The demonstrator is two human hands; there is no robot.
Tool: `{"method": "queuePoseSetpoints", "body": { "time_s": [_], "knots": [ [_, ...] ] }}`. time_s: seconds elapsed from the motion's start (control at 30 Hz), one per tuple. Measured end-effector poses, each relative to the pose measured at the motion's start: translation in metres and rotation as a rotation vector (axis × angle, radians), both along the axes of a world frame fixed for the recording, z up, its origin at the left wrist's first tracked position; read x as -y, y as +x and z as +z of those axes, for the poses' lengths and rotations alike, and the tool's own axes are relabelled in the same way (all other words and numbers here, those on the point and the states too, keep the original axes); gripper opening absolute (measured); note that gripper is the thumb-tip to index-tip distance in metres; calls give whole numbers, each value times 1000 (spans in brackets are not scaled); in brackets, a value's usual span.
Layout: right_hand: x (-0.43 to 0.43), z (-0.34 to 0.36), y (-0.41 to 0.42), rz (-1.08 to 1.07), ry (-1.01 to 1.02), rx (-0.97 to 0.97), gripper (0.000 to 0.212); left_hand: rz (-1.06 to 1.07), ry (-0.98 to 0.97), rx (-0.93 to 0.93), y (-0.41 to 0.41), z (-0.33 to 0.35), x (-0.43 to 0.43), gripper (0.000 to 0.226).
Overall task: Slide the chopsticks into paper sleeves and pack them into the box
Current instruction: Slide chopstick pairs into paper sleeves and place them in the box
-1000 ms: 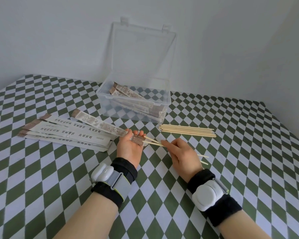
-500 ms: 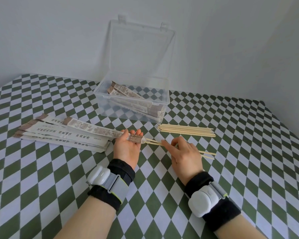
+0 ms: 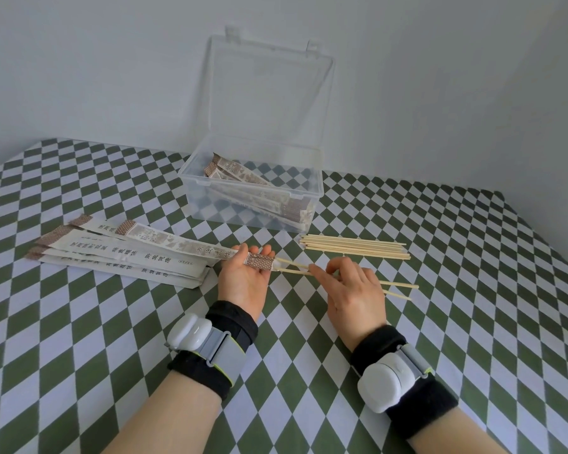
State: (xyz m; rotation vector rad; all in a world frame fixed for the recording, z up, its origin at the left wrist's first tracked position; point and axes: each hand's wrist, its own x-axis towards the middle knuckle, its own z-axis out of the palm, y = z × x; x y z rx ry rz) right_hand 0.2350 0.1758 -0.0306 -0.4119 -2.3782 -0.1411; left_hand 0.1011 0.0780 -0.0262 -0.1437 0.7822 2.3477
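Observation:
My left hand [image 3: 243,276] holds the brown-patterned mouth end of a long paper sleeve [image 3: 177,244], which stretches away to the left over the sleeve pile. My right hand [image 3: 348,286] pinches a pair of bamboo chopsticks [image 3: 400,287]; their tips sit inside the sleeve's mouth and their tails stick out to the right of my hand. Behind them stands the clear plastic box [image 3: 305,194], lid up, with several sleeved chopsticks lying inside it.
A pile of empty paper sleeves [image 3: 112,257] lies at the left on the green-and-white checked tablecloth [image 3: 79,339]. A bundle of bare chopsticks [image 3: 354,250] lies right of centre, in front of the box. The raised lid [image 3: 269,93] leans toward the grey wall.
The sleeve's far end has swung to the left and lower over the pile. The chopsticks have levelled out and their tails now show further right of my right hand.

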Motion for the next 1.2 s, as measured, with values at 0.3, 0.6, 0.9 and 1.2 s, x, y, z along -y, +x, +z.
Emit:
{"method": "queuePoseSetpoints", "body": {
  "time_s": [0.3,0.6,0.9,1.2],
  "knots": [
    [1,2,-1,6,-9,22,44,-15,1,-3,-1,0,-1,16],
    [-1,-2,-2,2,-31,52,46,-58,65,-23,-2,-3,-2,7],
    [-3,-4,-3,-10,-37,48,46,-46,63,1,-4,-3,2,12],
    [-2,-6,-5,47,-28,52,47,-98,92,-119,3,-1,-1,21]
  ]
}}
